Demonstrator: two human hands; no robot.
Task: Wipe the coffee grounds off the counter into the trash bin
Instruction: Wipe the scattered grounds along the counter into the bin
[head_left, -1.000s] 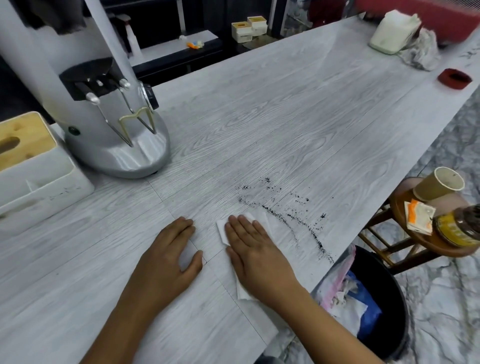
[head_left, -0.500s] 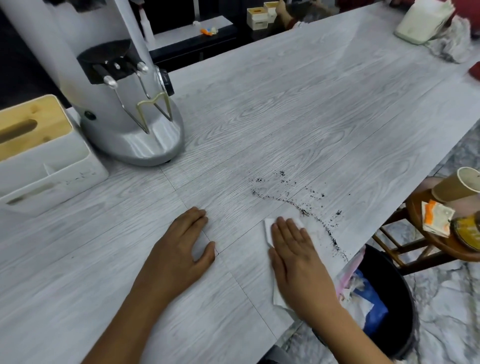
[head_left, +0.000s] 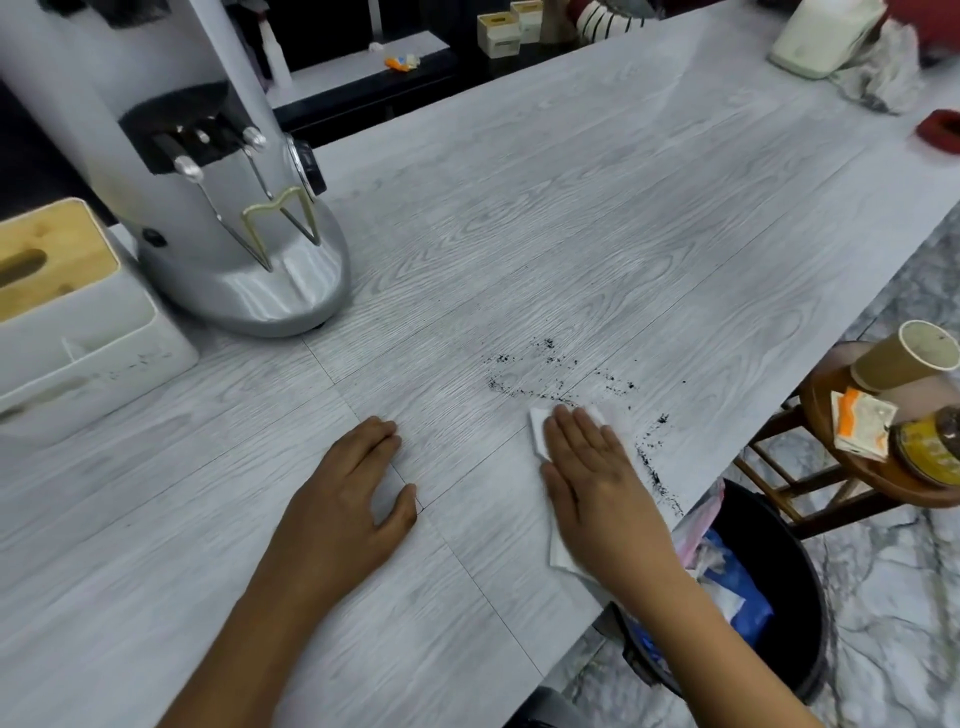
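A grey coffee grinder (head_left: 228, 197) stands at ten o'clock on the tabletop (head_left: 571, 182). My left hand (head_left: 348, 504) rests flat, holding nothing. My right hand (head_left: 597, 483) presses a white tissue (head_left: 540, 431) flat; coffee grounds (head_left: 550, 358) lie scattered at its one o'clock. A black trash bin (head_left: 779, 587) sits at four o'clock, below the edge.

Single head-worn wide-angle view, forward and down, close over the counter (head_left: 597, 218).
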